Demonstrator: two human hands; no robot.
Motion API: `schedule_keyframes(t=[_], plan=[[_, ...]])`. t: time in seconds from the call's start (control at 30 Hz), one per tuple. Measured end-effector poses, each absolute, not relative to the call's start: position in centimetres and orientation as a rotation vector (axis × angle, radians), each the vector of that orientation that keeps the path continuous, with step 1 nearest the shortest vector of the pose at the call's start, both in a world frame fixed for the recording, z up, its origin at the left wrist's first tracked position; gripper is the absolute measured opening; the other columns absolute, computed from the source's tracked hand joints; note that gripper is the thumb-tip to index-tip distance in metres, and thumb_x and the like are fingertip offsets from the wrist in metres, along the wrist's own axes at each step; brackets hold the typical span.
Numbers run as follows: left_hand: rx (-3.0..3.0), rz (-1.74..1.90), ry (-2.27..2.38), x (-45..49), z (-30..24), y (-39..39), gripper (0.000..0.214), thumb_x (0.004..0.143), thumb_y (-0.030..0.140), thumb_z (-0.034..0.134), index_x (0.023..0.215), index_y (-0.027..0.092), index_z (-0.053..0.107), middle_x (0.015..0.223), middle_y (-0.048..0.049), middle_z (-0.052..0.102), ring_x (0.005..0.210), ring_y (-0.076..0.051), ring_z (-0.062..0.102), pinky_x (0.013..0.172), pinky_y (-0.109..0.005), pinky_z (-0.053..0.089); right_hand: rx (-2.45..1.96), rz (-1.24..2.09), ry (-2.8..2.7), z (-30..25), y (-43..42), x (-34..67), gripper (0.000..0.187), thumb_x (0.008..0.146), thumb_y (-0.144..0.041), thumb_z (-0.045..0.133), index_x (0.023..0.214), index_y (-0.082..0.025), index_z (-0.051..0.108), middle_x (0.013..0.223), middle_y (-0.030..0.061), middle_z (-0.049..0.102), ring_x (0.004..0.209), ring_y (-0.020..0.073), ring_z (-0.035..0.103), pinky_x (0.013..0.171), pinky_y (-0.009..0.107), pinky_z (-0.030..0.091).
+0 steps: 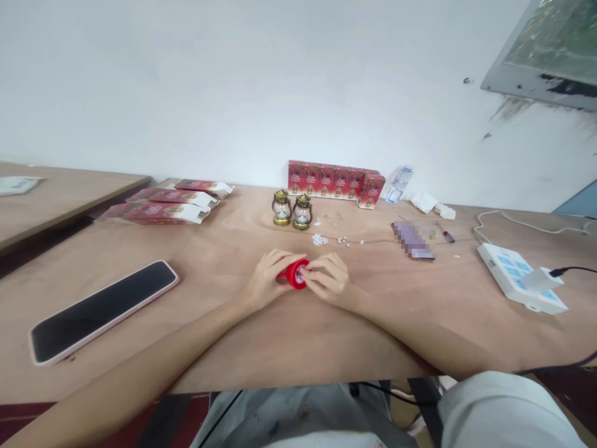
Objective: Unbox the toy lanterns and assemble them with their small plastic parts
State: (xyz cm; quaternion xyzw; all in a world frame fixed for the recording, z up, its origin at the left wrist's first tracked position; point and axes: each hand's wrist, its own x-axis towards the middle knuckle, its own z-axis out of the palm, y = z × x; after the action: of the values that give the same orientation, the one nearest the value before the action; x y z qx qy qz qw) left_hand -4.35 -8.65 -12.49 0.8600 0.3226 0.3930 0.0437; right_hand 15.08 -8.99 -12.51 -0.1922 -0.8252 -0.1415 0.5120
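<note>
Your left hand [270,280] grips a red round-ended object [291,275] over the bench [289,348]; your right hand [332,278] has fingertips touching its pale centre, cannot tell whether those fingers grip anything; two bronze-coloured lanterns [282,220] stand beyond, small white pieces [319,239] near them

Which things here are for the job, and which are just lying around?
Likely job things: red thing the left hand holds and right hand touches, little lanterns, red boxes, white bits.

Likely just lying around: phone, power strip, crumpled tissue.

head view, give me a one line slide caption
Left hand holds a red object, right hand touches its round end; two gold-coloured lanterns stand beyond.
</note>
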Motion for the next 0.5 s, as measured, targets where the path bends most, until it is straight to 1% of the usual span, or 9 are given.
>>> schedule_keyframes(t=[0.07,0.17,0.23,0.37,0.5], plan=[[2.665,1.182,0.979,-4.39,-12.61,-8.56,0.039,0.082,0.036,0.06,0.118,0.022,0.054,0.105,-0.0077,0.063,0.097,-0.02,0.057,0.082,-0.034,0.044,-0.474,-0.262,-1.966,-12.69,-9.07,15.02,0.007,0.076,-0.012,0.064,0.078,-0.019,0.065,0.077,0.0038,0.067,0.069,0.0145,0.056,0.063,0.03,0.046],[2.719,1.171,0.948,-4.43,-12.74,-8.41,0.04,0.084,0.038,0.057,0.12,0.021,0.054,0.105,-0.0084,0.063,0.097,-0.02,0.057,0.081,-0.033,0.043,-0.536,-0.097,-1.91,-12.94,-9.07,14.88,0.002,0.079,-0.018,0.063,0.079,-0.019,0.065,0.077,0.0039,0.064,0.07,0.0142,0.057,0.065,0.03,0.047],[2.771,1.166,0.924,-4.44,-12.82,-8.33,0.039,0.085,0.038,0.055,0.12,0.02,0.054,0.103,-0.0088,0.064,0.096,-0.02,0.057,0.08,-0.033,0.042,-0.58,-0.019,-1.895,-13.1,-9.07,14.82,0.005,0.081,-0.022,0.062,0.079,-0.019,0.065,0.076,0.0036,0.062,0.071,0.0142,0.057,0.066,0.03,0.048],[2.831,1.123,0.91,-4.44,-12.95,-8.25,0.037,0.087,0.038,0.052,0.12,0.02,0.053,0.104,-0.0089,0.064,0.097,-0.021,0.056,0.079,-0.033,0.041,-0.627,0.015,-1.922,-13.28,-9.26,14.93,0.009,0.083,-0.024,0.06,0.076,-0.02,0.063,0.076,0.0028,0.06,0.072,0.0142,0.056,0.067,0.03,0.048],[2.829,1.12,0.918,-4.44,-13.01,-8.19,0.038,0.087,0.04,0.051,0.12,0.02,0.053,0.103,-0.009,0.064,0.097,-0.021,0.056,0.079,-0.033,0.04,-0.658,0.001,-1.977,-13.22,-9.53,15.11,0.01,0.086,-0.023,0.055,0.081,-0.019,0.062,0.08,0.0047,0.06,0.077,0.0153,0.057,0.071,0.031,0.049]])
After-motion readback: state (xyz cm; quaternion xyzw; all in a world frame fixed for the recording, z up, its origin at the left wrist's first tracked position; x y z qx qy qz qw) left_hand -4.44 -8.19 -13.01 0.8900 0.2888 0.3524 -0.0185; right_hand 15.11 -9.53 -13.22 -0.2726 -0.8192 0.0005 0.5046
